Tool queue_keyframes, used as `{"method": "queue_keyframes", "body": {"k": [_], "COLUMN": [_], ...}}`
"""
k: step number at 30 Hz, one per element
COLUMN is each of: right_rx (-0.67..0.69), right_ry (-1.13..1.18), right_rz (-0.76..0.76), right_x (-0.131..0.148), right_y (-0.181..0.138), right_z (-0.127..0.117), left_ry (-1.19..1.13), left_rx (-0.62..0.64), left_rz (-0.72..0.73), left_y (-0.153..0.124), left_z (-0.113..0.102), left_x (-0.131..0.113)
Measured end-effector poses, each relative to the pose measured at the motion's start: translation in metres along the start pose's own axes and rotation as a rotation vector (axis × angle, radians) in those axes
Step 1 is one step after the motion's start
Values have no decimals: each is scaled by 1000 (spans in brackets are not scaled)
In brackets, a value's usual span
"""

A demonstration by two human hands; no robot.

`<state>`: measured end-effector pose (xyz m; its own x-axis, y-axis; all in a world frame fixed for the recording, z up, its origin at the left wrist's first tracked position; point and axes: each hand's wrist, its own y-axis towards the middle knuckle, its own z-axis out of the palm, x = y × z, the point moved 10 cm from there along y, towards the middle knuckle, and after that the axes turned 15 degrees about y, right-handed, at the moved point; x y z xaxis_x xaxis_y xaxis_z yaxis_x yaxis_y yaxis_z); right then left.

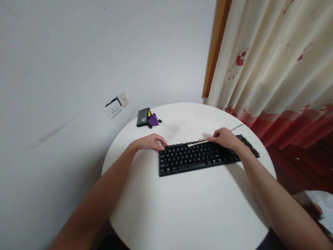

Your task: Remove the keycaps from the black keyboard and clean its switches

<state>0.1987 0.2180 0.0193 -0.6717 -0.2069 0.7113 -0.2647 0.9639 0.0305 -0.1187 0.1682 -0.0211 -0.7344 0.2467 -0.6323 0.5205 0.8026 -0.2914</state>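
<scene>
A black keyboard (192, 157) lies on the round white table (192, 208), slightly tilted in view. My left hand (153, 141) grips its upper left corner, thumb and fingertips at the edge. My right hand (224, 138) is over the right part of the keyboard, its fingers pinched on the end of a thin pale stick (198, 143) with a wider tip. The stick runs leftward along the keyboard's top row, its tip at the keys. My right hand and forearm hide some of the keys beneath them.
A dark pouch (143, 117) with yellow inside and a purple cloth (154, 119) lie at the table's back left. The cable (237, 127) runs off behind the right side. A wall socket (113, 109) and a curtain (270, 62) stand beyond the table.
</scene>
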Motion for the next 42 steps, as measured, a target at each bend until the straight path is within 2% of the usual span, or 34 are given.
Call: {"method": "queue_keyframes", "body": {"k": [5, 8, 12, 15, 19, 26, 29, 34, 38, 42], "right_rx": [2, -43, -137, -161, -124, -61, -71, -33, -56, -72], "right_ry": [-1, -32, -52, -59, -44, -23, -17, -6, -26, -28], "right_rz": [-35, -41, -59, -53, -40, 15, 31, -5, -44, -30], "right_x": [11, 20, 34, 38, 31, -5, -9, 2, 13, 12], "right_y": [-2, -4, -10, -12, -7, 1, 0, 0, -2, -3], "right_z": [13, 19, 23, 27, 24, -11, -19, -3, 10, 8], "left_ry": [142, 161, 215, 250, 153, 43, 37, 45, 44, 42], "left_rx": [-44, -71, -143, -174, -127, -117, -121, -127, -130, -130], "left_rz": [-7, 16, 16, 6, -13, -47, -44, -35, -35, -40], "left_y": [1, 3, 5, 4, 1, -3, -3, -2, -2, -2], "left_z": [-1, -3, -13, -20, -19, -19, -18, -19, -20, -20], "left_x": [-10, -11, -2, 7, 14, 15, 13, 12, 12, 12]}}
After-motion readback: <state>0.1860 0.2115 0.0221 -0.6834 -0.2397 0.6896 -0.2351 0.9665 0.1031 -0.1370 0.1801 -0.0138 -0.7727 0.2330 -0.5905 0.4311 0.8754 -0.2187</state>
